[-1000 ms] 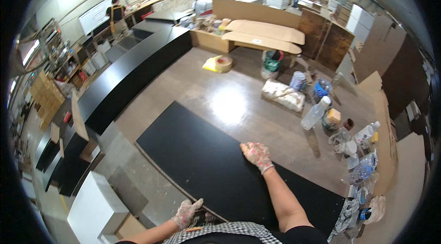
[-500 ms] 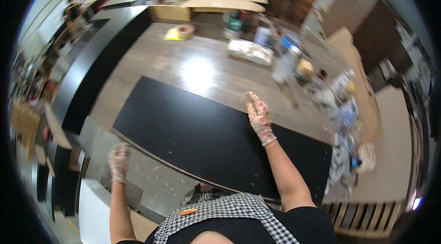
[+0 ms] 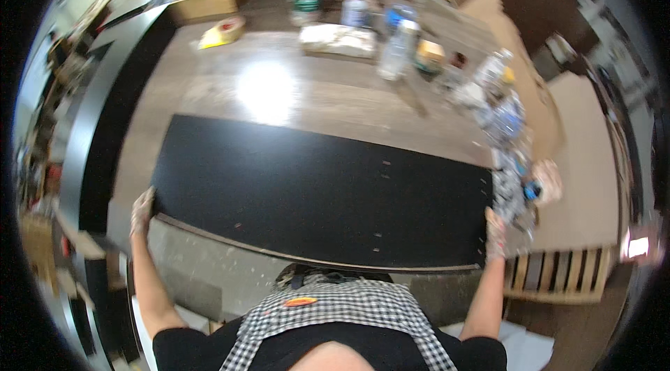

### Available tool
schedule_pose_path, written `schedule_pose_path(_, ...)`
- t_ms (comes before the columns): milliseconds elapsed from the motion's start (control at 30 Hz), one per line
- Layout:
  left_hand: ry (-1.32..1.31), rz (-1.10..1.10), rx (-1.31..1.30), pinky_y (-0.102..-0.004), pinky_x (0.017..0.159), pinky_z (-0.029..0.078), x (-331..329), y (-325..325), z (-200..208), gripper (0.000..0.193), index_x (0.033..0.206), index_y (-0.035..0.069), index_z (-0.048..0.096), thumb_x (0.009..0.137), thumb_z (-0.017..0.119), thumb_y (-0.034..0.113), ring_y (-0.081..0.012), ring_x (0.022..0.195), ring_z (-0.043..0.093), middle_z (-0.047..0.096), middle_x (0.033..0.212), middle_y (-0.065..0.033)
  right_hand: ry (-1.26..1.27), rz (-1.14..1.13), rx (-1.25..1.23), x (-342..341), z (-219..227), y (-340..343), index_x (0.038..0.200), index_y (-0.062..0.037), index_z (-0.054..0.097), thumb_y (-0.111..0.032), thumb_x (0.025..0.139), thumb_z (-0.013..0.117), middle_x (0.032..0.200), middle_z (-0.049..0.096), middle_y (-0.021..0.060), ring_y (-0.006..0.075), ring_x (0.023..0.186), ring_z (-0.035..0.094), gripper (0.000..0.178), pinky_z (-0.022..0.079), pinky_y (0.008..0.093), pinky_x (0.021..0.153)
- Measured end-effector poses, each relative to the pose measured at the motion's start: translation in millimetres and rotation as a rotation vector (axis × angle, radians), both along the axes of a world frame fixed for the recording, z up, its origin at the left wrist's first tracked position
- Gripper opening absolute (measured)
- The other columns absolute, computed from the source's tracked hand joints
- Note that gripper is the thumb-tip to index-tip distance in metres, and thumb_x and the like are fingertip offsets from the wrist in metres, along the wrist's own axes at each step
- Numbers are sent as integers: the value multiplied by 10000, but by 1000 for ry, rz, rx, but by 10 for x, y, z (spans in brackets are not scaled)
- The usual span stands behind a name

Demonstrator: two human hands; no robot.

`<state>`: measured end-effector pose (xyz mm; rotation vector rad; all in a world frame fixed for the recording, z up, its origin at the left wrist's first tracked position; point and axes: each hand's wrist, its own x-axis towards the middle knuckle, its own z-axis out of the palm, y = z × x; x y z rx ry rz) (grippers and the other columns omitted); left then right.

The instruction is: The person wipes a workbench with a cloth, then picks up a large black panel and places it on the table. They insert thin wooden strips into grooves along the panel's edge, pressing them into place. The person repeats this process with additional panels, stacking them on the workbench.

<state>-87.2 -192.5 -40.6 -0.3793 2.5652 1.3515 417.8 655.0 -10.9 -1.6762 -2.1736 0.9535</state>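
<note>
A long black board [image 3: 314, 189] lies across the table in front of me, its pale raw edge toward my body. Small slots and marks show on its surface, mostly toward the right. My left hand [image 3: 142, 212], in a patterned glove, is closed at the board's left end near the front corner. At the opposite end my right hand [image 3: 495, 235], gloved alike, grips the short right edge. The fingers beneath the board are partly hidden on both sides.
Behind the board stretches a wood-grain tabletop [image 3: 202, 92] with a tape roll [image 3: 230, 27], a white wrapped bundle [image 3: 338, 40], a clear bottle [image 3: 398, 53] and a green container [image 3: 306, 4]. Crumpled plastic [image 3: 506, 120] lines the right side. A long black panel [image 3: 115, 127] runs along the left.
My right hand has gone from over the board to its right end. My left hand has come up to the left end. The board now sits squarer to me.
</note>
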Motion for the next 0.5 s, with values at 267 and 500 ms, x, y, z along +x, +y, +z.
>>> schedule_pose_path(267, 45, 34, -168, -337, 1050, 419, 332, 363, 439, 558, 1227, 17, 680, 972, 570, 500, -246, 1196, 615, 694, 1247, -135, 284, 72, -324, -58, 46, 185, 1488, 62, 381, -516, 924, 601, 1549, 378, 151, 271, 1415, 340, 836, 254, 408, 1173)
schedule_pose_path(500, -25, 133, -286, -383, 1072, 411, 242, 381, 437, 688, 1226, 57, 691, 976, 437, 645, -321, 1238, 597, 671, 1262, -176, 274, 191, 464, -445, -54, -461, 1345, 25, 564, -371, 993, 541, 1351, 585, 187, 321, 1249, 539, 530, 392, 388, 1094)
